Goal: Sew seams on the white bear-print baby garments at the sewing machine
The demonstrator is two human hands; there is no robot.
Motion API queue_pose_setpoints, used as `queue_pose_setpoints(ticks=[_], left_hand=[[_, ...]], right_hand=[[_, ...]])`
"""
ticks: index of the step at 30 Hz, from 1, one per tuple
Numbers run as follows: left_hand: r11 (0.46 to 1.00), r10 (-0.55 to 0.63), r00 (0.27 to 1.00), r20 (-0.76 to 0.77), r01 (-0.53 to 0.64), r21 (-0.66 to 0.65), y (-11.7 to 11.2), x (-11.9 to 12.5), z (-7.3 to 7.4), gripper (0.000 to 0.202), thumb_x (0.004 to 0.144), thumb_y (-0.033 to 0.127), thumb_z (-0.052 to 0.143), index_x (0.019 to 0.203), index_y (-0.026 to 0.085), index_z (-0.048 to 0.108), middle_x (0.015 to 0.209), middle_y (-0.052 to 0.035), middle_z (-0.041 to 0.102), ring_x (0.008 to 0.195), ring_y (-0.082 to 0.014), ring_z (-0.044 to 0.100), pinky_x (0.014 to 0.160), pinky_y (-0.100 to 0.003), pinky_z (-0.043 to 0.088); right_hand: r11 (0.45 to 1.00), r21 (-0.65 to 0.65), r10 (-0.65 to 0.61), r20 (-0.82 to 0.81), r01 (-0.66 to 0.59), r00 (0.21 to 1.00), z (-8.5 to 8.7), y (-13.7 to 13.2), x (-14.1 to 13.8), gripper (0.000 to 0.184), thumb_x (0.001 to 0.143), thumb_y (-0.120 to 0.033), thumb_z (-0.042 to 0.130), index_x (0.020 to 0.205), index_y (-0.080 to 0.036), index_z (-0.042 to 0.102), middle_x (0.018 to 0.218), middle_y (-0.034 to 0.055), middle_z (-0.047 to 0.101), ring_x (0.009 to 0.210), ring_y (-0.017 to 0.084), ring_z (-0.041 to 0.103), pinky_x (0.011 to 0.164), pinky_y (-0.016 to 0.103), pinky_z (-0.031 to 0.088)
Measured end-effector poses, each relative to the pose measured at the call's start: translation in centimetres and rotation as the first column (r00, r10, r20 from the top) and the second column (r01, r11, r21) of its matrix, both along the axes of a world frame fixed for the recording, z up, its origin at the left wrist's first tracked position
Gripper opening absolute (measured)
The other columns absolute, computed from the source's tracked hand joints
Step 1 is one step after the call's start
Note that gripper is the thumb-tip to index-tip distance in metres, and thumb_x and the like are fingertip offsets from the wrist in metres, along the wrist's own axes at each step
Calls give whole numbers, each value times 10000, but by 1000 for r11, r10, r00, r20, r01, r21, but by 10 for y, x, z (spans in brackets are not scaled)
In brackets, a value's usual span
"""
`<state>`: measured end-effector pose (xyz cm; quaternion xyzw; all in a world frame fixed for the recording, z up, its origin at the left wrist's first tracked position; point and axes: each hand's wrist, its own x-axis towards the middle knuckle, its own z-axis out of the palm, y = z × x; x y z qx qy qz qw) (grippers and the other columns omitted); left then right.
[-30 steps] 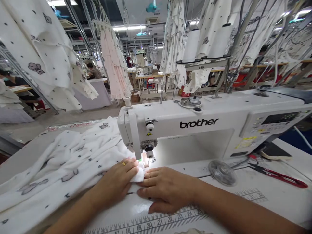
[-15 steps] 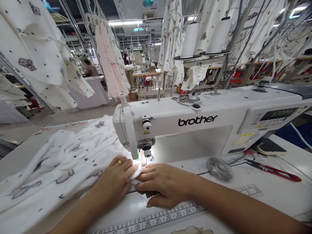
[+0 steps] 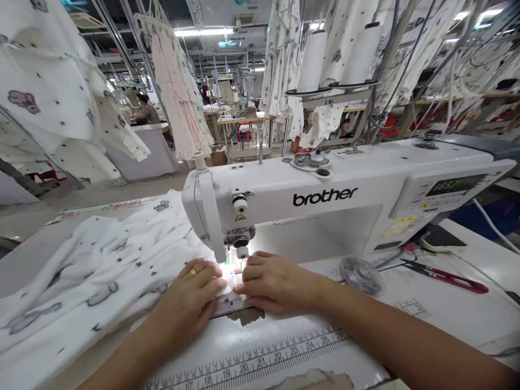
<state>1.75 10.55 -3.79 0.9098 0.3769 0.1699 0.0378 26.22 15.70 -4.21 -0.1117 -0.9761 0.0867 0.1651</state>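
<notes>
White fleecy fabric printed with grey animals and dots (image 3: pixel 117 260) lies bunched to the left of the sewing machine (image 3: pixel 325 184), one edge running under its lit needle area. My left hand (image 3: pixel 197 290), a ring on one finger, presses on that edge with curled fingers, just left of the needle. On the other side, my right hand (image 3: pixel 278 284) has its fingers bent together at the fabric edge close to the presser foot. The fingertips hide part of the cloth there. Below the hands, a ragged brown patch (image 3: pixel 246 316) shows at the machine bed's front edge.
Red-handled thread snips (image 3: pixel 450 276) and a clear round disc (image 3: pixel 361 275) lie on the table to the right. A printed ruler scale (image 3: pixel 252 364) runs along the front. Thread cones (image 3: pixel 312 60) stand behind the machine; garments (image 3: pixel 179 92) hang beyond.
My right hand has moved up and closer to the needle, its fingers more bent, uncovering the brown patch. My left hand stays on the fabric. The view has shifted slightly.
</notes>
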Motion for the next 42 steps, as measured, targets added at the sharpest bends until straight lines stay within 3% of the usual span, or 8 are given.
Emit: queue_pose_setpoints(ticks=[3,7,17,22,26,30,36,42], left_hand=[[999,-34,999,39,34,14,-1,1,0,252,968,75,394,1008,201,609,1010,-16,641,962,-157,553,1067,-437,308],[999,-50,994,96,49,10,-3,5,0,246,976,87,411,988,192,634,943,-16,651,902,-154,553,990,-401,371],[993,-111,988,104,115,-40,-1,5,-1,310,957,46,378,973,191,651,857,-11,649,848,-151,556,869,-349,430],[990,-138,988,63,136,25,-4,4,-7,298,956,44,387,993,180,649,867,-24,662,878,-167,577,853,-344,458],[973,-155,988,20,149,177,-4,1,-12,321,955,47,369,1102,158,632,948,-50,695,904,-186,618,869,-359,488],[954,-81,997,-19,83,290,3,-7,-22,362,923,27,362,1132,159,626,1118,-79,707,1024,-215,648,939,-400,501],[965,-14,999,-50,26,259,20,-17,-30,435,872,19,381,1236,143,585,1230,-130,672,1134,-246,639,982,-465,510],[982,47,983,-177,-13,188,26,-16,-25,519,784,-7,409,1254,136,578,1301,-138,631,1204,-260,598,1005,-472,495]], right_hand=[[1000,-4,5,8,-5,1000,1,-2,-1,184,983,-295,552,1040,-169,673,892,40,617,844,180,495,810,317,384],[1000,-16,0,13,1,1000,0,-3,-2,180,985,-301,551,974,-176,680,882,32,596,834,168,479,825,314,368],[999,-40,-20,-23,19,1000,0,1,1,198,985,-297,545,1089,-176,665,909,31,641,858,166,533,932,341,360],[998,-41,-40,13,40,999,0,-2,-1,260,972,-299,569,1203,-186,600,975,34,628,903,172,523,931,331,356],[998,-19,-54,48,55,997,2,-4,-2,194,971,-327,573,1075,-180,643,956,33,600,894,174,500,937,331,342],[987,17,-158,86,157,984,4,-7,-5,240,962,-375,587,1126,-203,617,1028,43,586,968,200,477,1022,380,294],[966,-1,-259,53,260,964,-3,-5,-8,445,928,-467,624,1287,-220,531,1154,74,544,1117,238,415,1116,427,204],[970,-9,-241,-7,241,970,-11,2,-5,385,958,-434,591,1255,-195,538,1134,76,556,1121,232,419,1126,432,190]])
